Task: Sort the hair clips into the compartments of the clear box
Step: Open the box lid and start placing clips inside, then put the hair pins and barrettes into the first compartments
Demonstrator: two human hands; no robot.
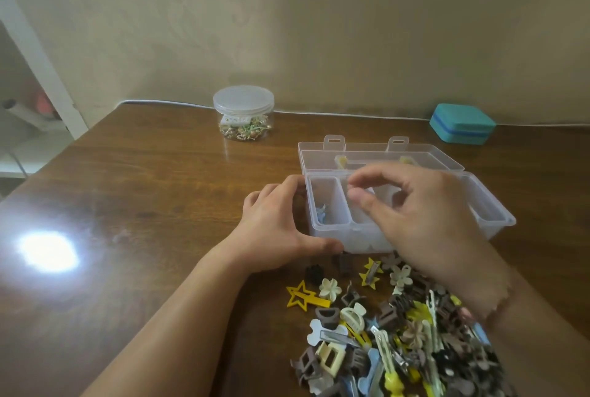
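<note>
Left hand [274,221] grips the clear box [332,238] at its left wall; right hand [412,208] hovers above the compartments, fingertips pinched, perhaps on something small; hair clips [399,332] lie heaped just beside.

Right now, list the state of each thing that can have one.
Clear box: open, lid flipped back.
Leftmost compartment: holds a blue clip.
Jar: lidded, trinkets inside.
Teal case: closed.
Clip pile: loose on table.
Left hand: holds box's left end.
Right hand: over compartments, thumb and finger pinched; contents unclear.
</note>
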